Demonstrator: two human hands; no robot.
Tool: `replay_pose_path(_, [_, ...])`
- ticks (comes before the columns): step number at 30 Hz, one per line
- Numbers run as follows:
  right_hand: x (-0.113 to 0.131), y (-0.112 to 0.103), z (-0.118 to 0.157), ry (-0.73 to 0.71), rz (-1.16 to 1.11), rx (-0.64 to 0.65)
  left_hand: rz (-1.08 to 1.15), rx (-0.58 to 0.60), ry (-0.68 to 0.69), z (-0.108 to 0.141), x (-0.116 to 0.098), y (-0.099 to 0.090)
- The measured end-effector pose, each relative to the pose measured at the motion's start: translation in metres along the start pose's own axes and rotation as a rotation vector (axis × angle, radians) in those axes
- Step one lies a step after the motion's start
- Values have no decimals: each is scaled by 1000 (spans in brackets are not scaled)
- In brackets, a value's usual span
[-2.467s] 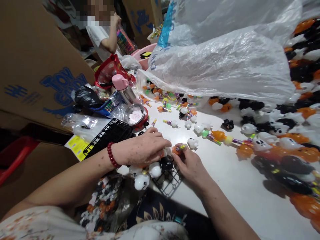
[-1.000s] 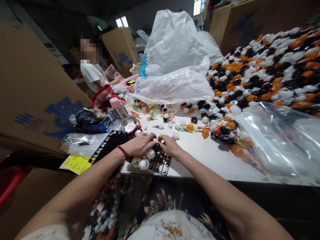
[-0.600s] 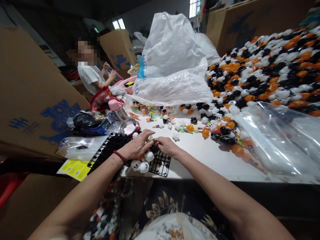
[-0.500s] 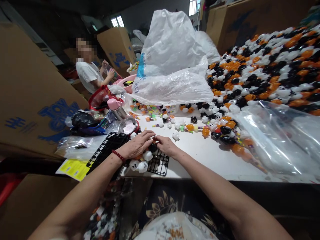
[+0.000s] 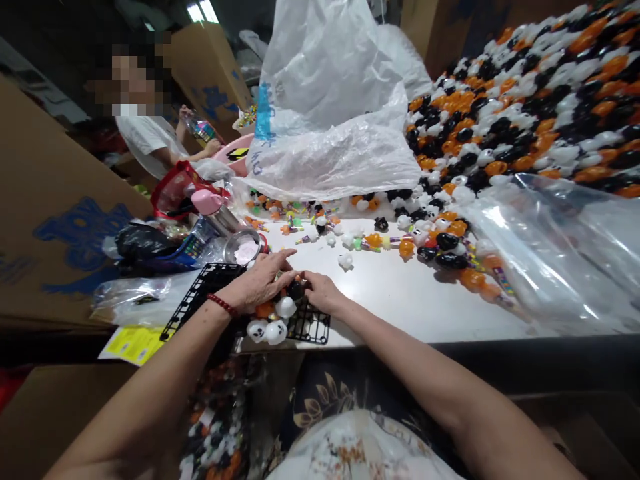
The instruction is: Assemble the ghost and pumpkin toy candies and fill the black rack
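My left hand (image 5: 261, 283), with a red bead bracelet at the wrist, reaches over small plastic heads with its fingers stretched and apart. My right hand (image 5: 323, 292) is closed, its fingertips on a glossy black plastic head (image 5: 296, 289). Just below the hands are white ghost-faced heads (image 5: 276, 331) and an orange head (image 5: 265, 309), crowded along a black plastic grid rack (image 5: 315, 328). Another dark grid rack (image 5: 187, 303) lies under and left of my left wrist. My fingers hide part of the pieces between them.
A large pile of orange, black and white heads (image 5: 520, 127) rises at right, beside a clear plastic bag (image 5: 560, 253). A white sack (image 5: 335, 120) stands behind. A steel bowl (image 5: 243, 248) and pink-lidded bottle (image 5: 215, 208) are at left. A co-worker (image 5: 150, 137) handles a clear pack.
The view has shifted, so the table sits slightly higher and further left. My left fingers have separated more, and the right hand stays at the black head.
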State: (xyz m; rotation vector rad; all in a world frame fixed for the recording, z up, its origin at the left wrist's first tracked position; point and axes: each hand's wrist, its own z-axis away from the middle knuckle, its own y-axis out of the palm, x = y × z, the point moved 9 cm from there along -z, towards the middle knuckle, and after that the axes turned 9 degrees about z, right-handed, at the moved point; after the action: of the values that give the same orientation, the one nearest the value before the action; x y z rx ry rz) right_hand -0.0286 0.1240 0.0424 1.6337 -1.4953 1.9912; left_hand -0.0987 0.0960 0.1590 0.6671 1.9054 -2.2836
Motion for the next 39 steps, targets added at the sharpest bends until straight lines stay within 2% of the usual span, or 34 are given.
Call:
replay_pose_path(3, [1,6,1,-14,139,-4,-118,115,85,-15,-15,0])
replay_pose_path(5, [-1,11,0,-19,171,-17,-186,245,115,-27,-24,7])
replay_pose_path(8, [-3,18,0,-68,214,-45,-311,490,41,-41,-26,26])
replay_pose_path(10, [-3,20,3,-85,232,-63,-400,601,-38,-48,-22,34])
replay_pose_path(14, [0,12,9,-82,214,-139,-462,694,-136,-63,-15,39])
replay_pose_path(19, [-4,7,11,-37,109,-187,-446,829,-167,-65,-20,48])
replay_pose_path(24, [-21,13,10,84,-106,-183,-521,825,-192,-64,-25,53])
replay_pose_path(30, [-25,17,8,101,-115,-159,-493,761,-213,-63,-21,58])
replay_pose_path(34, [-29,19,8,127,-23,-147,-440,740,-238,-63,-14,58])
replay_pose_path(39, [-16,22,7,-42,251,-106,-414,729,-267,-62,-1,58])
